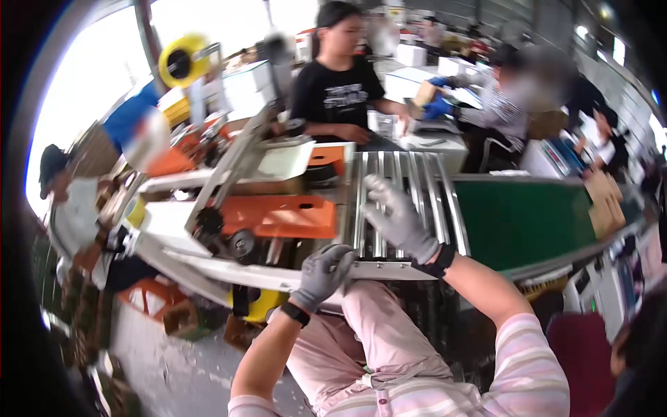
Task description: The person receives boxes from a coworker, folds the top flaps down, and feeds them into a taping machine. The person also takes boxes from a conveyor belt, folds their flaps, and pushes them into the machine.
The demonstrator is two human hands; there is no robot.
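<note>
Grey-gloved L hand [325, 273] nearest, fingers curled, at long white metal rail [385, 270]; can't tell if clamped on it. Grey-gloved R hand [403, 215] w/ fingers apart, over row of silver metal rollers [419, 177], just beyond rail. Flat orange panel [285, 217] L of rollers; flat green belt [521, 222] R. Farther: 1 person in black T-shirt [340, 101], 1 co-worker w/ 2 blue gloves [439, 108].

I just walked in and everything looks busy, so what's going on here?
Someone in grey gloves is at a row of metal rollers. Their open right hand is over the rollers, with nothing visible in it. Their left hand, fingers curled, is at the near rail; I can't tell whether it grips anything. A green belt lies right of the rollers. Across from them is a person in a black T-shirt.
</note>
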